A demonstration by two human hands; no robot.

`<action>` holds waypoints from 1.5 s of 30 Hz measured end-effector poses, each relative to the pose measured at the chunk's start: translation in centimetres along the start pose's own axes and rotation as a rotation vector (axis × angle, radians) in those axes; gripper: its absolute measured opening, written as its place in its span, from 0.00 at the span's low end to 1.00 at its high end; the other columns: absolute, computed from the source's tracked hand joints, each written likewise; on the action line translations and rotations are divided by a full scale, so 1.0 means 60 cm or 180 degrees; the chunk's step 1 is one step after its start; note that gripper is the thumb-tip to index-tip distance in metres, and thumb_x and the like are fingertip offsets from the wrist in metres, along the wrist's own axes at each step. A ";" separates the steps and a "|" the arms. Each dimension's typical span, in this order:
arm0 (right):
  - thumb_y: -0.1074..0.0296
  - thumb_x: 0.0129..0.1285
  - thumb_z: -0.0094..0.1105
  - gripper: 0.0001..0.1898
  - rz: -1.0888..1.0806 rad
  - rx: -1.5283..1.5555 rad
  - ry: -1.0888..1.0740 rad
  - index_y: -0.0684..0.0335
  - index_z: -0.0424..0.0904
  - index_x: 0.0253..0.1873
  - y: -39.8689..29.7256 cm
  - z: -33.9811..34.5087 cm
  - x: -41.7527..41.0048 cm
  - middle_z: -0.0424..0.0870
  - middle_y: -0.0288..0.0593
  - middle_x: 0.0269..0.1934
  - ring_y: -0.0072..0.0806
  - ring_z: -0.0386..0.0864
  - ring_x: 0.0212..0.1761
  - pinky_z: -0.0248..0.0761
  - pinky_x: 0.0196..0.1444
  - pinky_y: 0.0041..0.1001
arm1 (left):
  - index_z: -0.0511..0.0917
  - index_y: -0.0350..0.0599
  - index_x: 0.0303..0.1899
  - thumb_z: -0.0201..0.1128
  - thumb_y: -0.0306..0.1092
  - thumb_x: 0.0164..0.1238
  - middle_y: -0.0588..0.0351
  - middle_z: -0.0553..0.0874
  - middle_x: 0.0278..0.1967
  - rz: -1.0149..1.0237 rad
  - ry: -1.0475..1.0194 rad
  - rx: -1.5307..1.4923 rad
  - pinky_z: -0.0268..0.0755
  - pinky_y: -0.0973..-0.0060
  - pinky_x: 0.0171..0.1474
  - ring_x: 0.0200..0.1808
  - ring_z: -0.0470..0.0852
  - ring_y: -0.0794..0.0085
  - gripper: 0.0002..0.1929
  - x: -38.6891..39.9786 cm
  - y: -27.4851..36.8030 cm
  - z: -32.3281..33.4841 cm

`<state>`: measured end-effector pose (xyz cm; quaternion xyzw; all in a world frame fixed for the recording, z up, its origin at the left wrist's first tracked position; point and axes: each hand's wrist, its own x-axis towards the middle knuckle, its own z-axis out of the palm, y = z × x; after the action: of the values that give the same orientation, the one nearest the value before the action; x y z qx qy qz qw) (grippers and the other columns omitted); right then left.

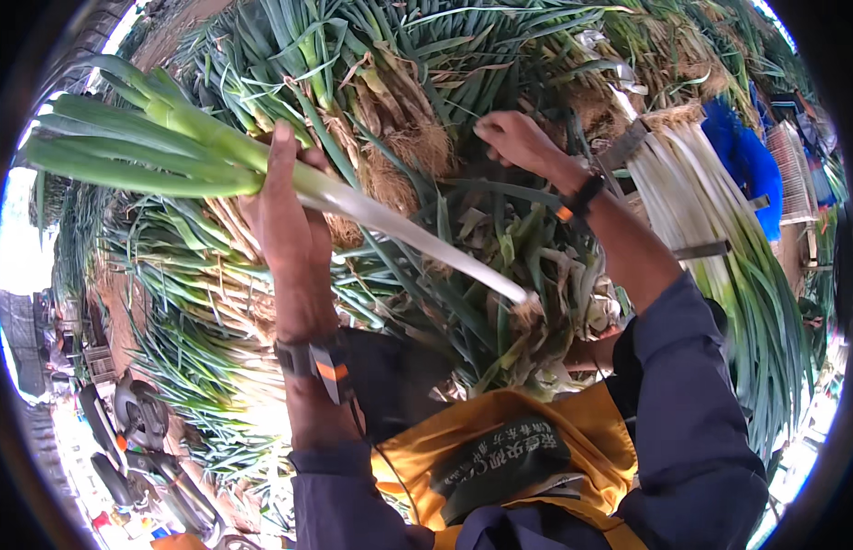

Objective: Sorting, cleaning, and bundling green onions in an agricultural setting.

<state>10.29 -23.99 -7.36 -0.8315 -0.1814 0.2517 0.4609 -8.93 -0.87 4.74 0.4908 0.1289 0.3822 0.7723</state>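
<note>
My left hand (289, 206) is wrapped around one large green onion (399, 221), where its white stalk turns green. The stalk lies slantwise, leaves toward the upper left and the rooted end toward the lower right. Its outside is smooth and pale. My right hand (515, 143) is apart from that onion, raised over the pile with fingers curled; nothing shows in its grip. Below it sits a heap of loose leaves and stripped peelings (515, 275). Close to its left are the tangled roots of an unpeeled onion bundle (412, 155).
At right, peeled green onions (694, 179) rest on a rack with metal arms (701, 249). Beyond it are a blue plastic bag (760, 172) and a wire basket (791, 172). More unpeeled onions (213, 295) lie at left, near a parked two-wheeler (141, 440). A yellow apron (591, 440) covers my lap.
</note>
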 end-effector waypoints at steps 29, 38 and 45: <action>0.61 0.73 0.65 0.13 -0.0493 0.0863 -0.0752 0.67 0.81 0.40 0.038 -0.006 -0.086 0.78 0.29 0.31 0.14 0.72 0.32 0.66 0.33 0.22 | 0.81 0.38 0.50 0.71 0.28 0.70 0.57 0.83 0.33 -0.0922 -0.0191 0.0275 0.74 0.75 0.34 0.30 0.80 0.74 0.11 0.026 -0.081 0.009; 0.58 0.72 0.66 0.16 -0.0800 -0.0061 -0.0312 0.68 0.81 0.48 -0.161 -0.055 -0.366 0.81 0.39 0.32 0.19 0.75 0.33 0.70 0.36 0.25 | 0.79 0.40 0.52 0.68 0.23 0.68 0.47 0.89 0.40 -0.1598 -0.0274 -0.0010 0.86 0.70 0.44 0.38 0.91 0.60 0.13 0.038 -0.170 0.009; 0.63 0.70 0.65 0.13 -0.1307 -0.0496 -0.0818 0.69 0.77 0.47 -0.064 -0.037 -0.414 0.79 0.51 0.32 0.40 0.81 0.33 0.71 0.35 0.36 | 0.73 0.40 0.67 0.57 0.39 0.81 0.55 0.79 0.63 -0.1222 -0.1232 -0.0997 0.72 0.66 0.66 0.61 0.79 0.68 0.21 0.019 -0.191 0.025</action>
<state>-8.72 -36.76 3.18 -0.7713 -0.4224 0.2418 0.4101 -1.99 -3.63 -4.18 0.3962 0.0094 0.1441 0.9067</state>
